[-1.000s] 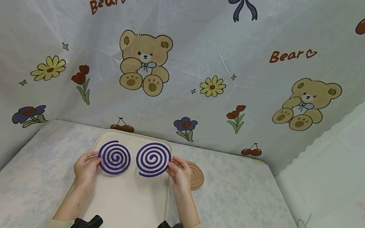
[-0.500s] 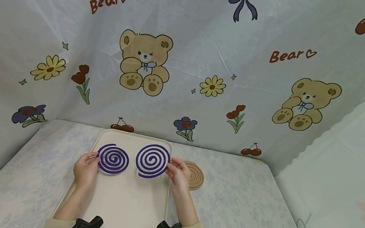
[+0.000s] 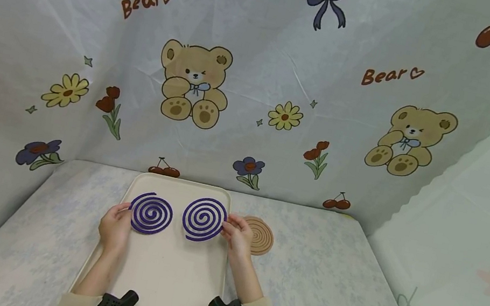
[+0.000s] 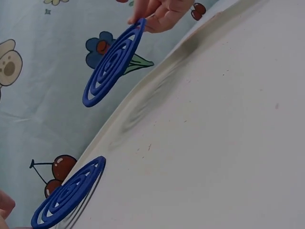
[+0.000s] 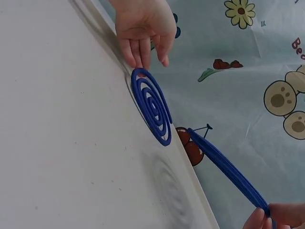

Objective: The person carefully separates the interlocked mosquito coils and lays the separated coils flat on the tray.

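Note:
My left hand [image 3: 114, 228] holds the outer edge of a blue-purple spiral coil [image 3: 150, 213] that looks like a mosquito coil. This left coil [image 5: 152, 107] is low at the far part of a cream tray [image 3: 175, 272], its shadow close beside it; whether it touches the tray I cannot tell. Between thumb and fingers, my right hand [image 3: 239, 237] pinches the rim of a second, matching coil [image 3: 203, 219]. That right coil [image 4: 114, 62] is tilted and raised above the tray in the left wrist view. A gap separates the two coils.
A flat tan spiral disc [image 3: 262, 237] lies on the table right of the tray, partly behind my right hand. The marbled table [image 3: 323, 293] extends to the right. Behind rises a printed cloth [image 3: 252, 56] with bears. Black wrist cameras [image 3: 116, 304] sit on both forearms.
The left coil has tipped flatter and shifted slightly left and down with my left hand. My right hand has lowered the right coil a little.

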The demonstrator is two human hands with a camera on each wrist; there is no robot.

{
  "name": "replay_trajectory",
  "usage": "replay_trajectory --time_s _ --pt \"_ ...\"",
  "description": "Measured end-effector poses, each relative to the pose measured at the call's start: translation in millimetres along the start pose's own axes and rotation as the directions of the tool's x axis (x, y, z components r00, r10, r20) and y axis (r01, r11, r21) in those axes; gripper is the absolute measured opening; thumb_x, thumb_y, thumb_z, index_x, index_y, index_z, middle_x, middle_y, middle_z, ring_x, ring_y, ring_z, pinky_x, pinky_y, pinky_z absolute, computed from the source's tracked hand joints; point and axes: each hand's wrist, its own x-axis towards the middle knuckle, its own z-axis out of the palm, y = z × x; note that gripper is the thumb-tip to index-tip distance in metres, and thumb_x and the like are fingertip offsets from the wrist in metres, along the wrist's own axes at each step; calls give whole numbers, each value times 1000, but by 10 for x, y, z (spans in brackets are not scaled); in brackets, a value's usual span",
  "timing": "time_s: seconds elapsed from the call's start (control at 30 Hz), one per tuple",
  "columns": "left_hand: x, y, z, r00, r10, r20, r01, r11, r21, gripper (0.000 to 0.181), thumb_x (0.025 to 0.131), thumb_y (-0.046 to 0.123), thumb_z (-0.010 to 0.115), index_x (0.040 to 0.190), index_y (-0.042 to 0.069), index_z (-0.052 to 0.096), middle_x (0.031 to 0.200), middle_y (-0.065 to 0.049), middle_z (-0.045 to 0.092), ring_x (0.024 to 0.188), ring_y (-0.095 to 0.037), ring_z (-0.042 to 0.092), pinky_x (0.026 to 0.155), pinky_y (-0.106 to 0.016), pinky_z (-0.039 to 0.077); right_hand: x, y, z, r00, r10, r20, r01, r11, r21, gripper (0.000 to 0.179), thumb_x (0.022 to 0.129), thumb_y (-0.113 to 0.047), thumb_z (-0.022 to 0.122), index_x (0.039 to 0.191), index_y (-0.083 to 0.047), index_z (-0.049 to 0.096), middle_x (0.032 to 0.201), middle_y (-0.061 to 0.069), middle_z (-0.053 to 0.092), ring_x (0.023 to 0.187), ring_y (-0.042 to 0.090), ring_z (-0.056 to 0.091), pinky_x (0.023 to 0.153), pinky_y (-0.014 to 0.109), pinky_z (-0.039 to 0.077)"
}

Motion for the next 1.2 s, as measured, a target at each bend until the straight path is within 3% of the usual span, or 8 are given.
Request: replay_trajectory --time_s 0.2,0.4,0.6,1.2 --pt "-10 12 -2 1000 26 -12 -26 999 30 31 87 11 51 113 5 67 110 -23 68 62 22 42 75 -16 39 13 53 -20 1000 11 -6 -11 1000 -13 26 79 18 57 102 6 59 75 -1 63 59 4 59 54 14 51" --pt "-10 1 11 999 42 -21 -41 999 15 29 88 10 51 111 3 67 110 -24 67 64 24 40 79 -18 38 53 125 -35 1000 9 -2 -9 999 -40 36 80 19 56 115 18 49 71 -5 63 60 3 60 55 13 51" --pt "-20 18 5 999 46 -23 -46 999 3 28 89 9 50 109 1 67 108 -24 67 65 22 41 78 -19 38 83 184 -41 1000 9 -14 -9 999 -40 35 79 19 57 113 19 50 74 0 63 58 4 59 54 14 52" --pt "1 4 51 997 68 -22 -69 997 -42 21 89 7 54 102 -2 68 94 -18 70 62 8 53 58 -6 38 107 289 -5 1000 -9 -26 7 998 -65 37 76 20 58 111 19 48 71 0 61 57 4 59 54 17 54"
